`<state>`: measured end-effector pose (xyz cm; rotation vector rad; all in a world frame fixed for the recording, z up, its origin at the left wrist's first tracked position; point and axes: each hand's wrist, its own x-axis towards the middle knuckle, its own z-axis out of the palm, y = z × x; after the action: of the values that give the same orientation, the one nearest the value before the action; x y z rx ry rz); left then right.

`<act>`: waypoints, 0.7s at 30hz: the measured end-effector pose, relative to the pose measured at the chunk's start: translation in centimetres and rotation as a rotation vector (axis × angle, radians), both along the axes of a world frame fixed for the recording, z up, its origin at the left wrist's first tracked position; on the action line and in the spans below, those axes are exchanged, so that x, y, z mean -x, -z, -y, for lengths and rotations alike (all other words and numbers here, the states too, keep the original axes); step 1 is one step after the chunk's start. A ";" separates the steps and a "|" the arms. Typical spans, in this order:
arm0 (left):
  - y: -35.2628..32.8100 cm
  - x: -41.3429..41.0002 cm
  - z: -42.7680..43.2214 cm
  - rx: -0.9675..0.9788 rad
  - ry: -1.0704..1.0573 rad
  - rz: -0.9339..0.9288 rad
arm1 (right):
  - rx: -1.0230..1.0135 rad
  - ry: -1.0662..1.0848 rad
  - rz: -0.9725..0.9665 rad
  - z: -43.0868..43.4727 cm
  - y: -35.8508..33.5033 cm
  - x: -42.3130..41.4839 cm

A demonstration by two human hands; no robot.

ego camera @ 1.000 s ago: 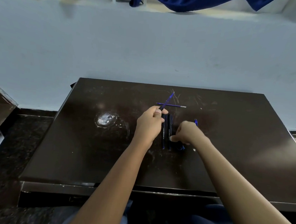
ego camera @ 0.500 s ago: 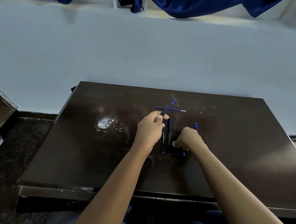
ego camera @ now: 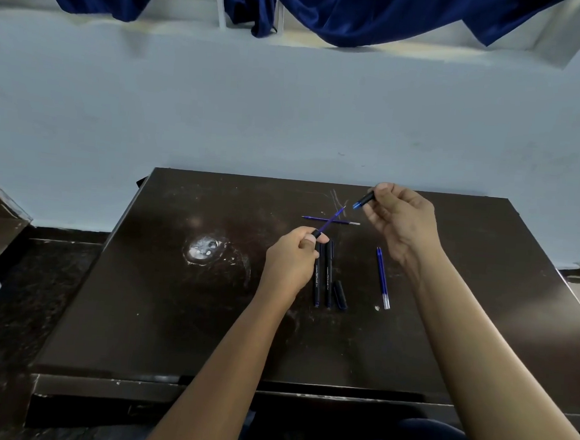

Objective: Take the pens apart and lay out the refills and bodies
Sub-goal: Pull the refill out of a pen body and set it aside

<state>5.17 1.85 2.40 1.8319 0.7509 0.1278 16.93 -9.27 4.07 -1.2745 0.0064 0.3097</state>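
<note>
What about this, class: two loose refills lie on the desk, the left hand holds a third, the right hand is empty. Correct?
No. The head view shows the right hand pinching a short black piece with a blue end. The rest stands: far refill and near refill lie on the desk; the left hand holds a third refill.

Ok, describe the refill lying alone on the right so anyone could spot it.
On the dark desk, look right of the two black pen bodies and the short cap. A blue refill lies there alone, running near to far, its clear end toward the person; the other lying refill sits farther back, crosswise.
</note>
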 end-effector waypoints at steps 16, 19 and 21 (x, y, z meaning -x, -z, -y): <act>0.1 -0.1 0.6 0.017 0.023 0.001 | 0.118 -0.144 0.104 -1.1 0.1 1.3; 0.0 -0.3 0.8 0.065 -0.005 0.022 | 0.143 -0.205 0.096 -1.5 0.2 1.7; 0.1 -0.4 0.8 0.104 -0.033 0.033 | 0.129 -0.228 0.079 -1.8 0.3 2.0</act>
<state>5.59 1.02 2.25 1.7156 0.7510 0.1379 14.97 -7.50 3.81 -1.4171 -0.1899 0.4611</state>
